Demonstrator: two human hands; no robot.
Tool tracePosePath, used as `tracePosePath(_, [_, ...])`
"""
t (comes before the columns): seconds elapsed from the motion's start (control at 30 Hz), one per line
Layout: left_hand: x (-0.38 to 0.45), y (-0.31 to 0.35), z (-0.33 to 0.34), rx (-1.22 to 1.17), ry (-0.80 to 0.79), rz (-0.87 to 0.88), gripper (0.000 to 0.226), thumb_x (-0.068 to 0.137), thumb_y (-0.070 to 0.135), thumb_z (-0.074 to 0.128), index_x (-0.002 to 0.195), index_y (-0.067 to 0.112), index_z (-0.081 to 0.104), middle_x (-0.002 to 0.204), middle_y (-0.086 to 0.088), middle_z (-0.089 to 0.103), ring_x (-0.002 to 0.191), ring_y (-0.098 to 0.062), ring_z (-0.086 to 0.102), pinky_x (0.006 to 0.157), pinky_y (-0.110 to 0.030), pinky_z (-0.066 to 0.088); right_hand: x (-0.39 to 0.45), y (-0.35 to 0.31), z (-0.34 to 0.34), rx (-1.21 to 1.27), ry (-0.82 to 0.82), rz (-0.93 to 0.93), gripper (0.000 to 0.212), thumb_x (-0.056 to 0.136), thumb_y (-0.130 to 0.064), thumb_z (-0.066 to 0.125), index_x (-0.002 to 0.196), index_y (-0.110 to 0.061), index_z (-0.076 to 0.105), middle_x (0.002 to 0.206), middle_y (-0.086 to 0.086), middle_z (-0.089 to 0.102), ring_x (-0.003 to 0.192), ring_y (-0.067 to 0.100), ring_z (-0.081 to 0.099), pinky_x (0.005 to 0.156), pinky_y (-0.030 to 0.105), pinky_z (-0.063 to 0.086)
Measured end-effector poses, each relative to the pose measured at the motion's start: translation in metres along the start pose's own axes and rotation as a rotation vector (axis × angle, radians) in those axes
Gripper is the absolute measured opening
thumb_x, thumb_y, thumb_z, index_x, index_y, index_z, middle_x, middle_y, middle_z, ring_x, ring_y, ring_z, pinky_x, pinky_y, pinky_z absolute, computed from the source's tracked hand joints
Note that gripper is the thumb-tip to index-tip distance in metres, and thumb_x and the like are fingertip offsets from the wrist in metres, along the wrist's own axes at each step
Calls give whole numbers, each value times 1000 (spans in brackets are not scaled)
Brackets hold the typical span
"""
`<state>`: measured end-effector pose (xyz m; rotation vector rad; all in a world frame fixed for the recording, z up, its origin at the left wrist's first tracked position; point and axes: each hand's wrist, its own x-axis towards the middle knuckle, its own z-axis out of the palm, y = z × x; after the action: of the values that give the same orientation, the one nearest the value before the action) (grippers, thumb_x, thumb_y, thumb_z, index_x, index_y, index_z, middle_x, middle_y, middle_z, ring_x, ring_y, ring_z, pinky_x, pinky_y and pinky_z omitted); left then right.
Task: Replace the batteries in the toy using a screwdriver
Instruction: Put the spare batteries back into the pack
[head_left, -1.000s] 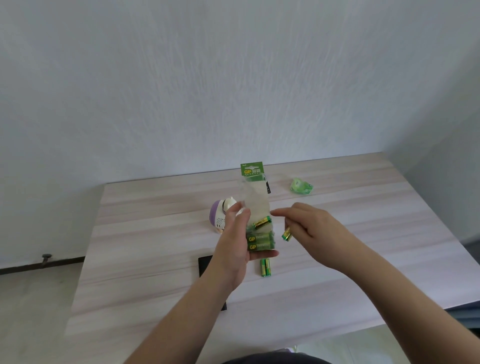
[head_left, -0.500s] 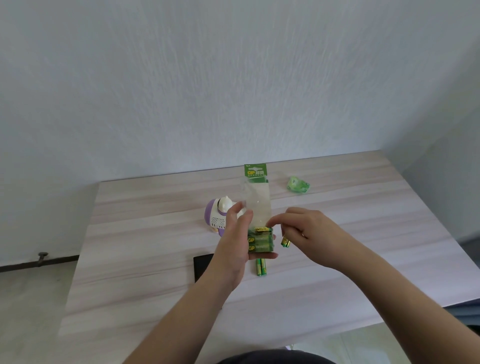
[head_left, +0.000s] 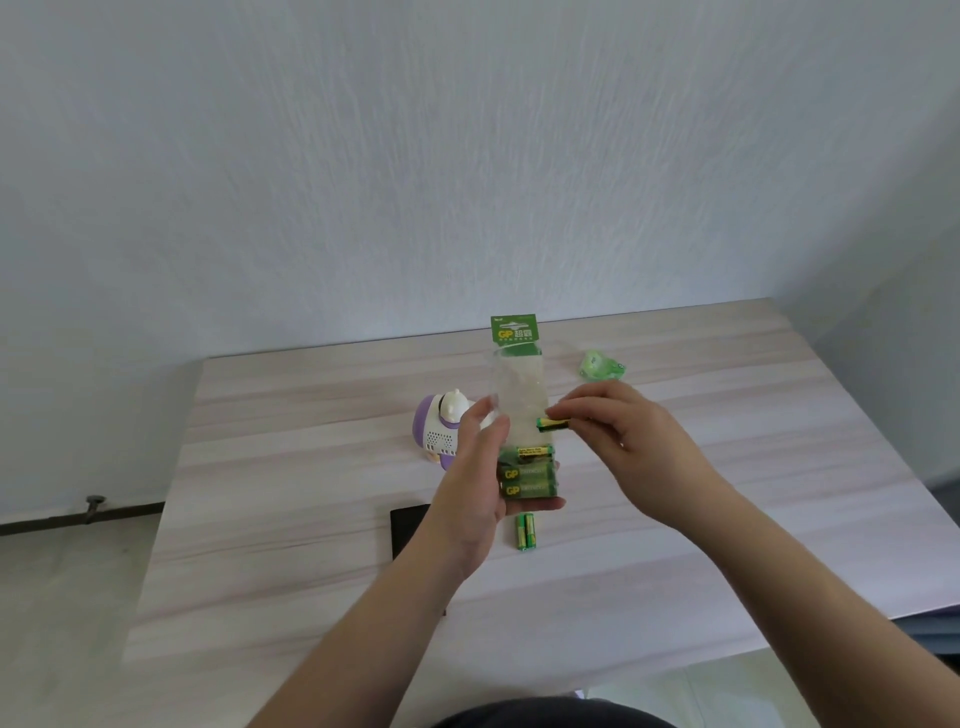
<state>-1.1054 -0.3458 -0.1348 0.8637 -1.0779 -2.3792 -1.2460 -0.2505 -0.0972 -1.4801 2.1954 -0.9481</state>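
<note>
While my left hand (head_left: 480, 483) curls round the lower end of the battery pack (head_left: 521, 415), held upright above the table (head_left: 311, 467), my right hand (head_left: 618, 441) pinches a single battery (head_left: 552, 424) at the pack's right edge, just above the cells stacked inside it. Two loose batteries (head_left: 525, 531) lie side by side on the table just below my left palm. The toy (head_left: 441, 428), purple and white, sits just beyond my left hand, partly hidden by it. A dark flat object (head_left: 408, 527) lies under my left wrist; a small green item (head_left: 601, 365) rests beyond my right fingers. I see no screwdriver. I judge the task midway: cells are being sorted, and fitting and closing the toy remain. The pack's green header reads "GP" with Chinese characters; the cells also show "GP".
</note>
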Motion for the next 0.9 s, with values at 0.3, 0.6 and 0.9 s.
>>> tracePosePath(0.3, [0, 2, 3, -108, -14, -82, 34, 99, 45, 43, 97, 30, 74, 94, -11, 66, 86, -33, 62, 75, -53, 56, 3, -5, 18, -84, 56, -55, 23, 88, -15, 68, 110, -23, 70, 96, -16, 65, 93, 1, 56, 82, 2, 36])
tracePosePath(0.6, [4, -6, -2, -133, 40, -66, 27, 103, 29, 42, 126, 29, 56, 101, -14, 66, 85, -34, 66, 71, -52, 56, 6, 9, 27, -242, 59, -98, 38, 87, -48, 44, 93, -28, 75, 99, -14, 66, 103, 14, 57, 90, 31, 36])
tracePosePath(0.9, [14, -18, 0, -14, 146, -34, 27, 105, 20, 37, 125, 29, 53, 108, -14, 68, 91, -28, 71, 70, -49, 58, 8, 28, 27, -117, 62, -79, 20, 94, -31, 55, 103, -28, 73, 108, -12, 58, 105, 4, 49, 92, 21, 33])
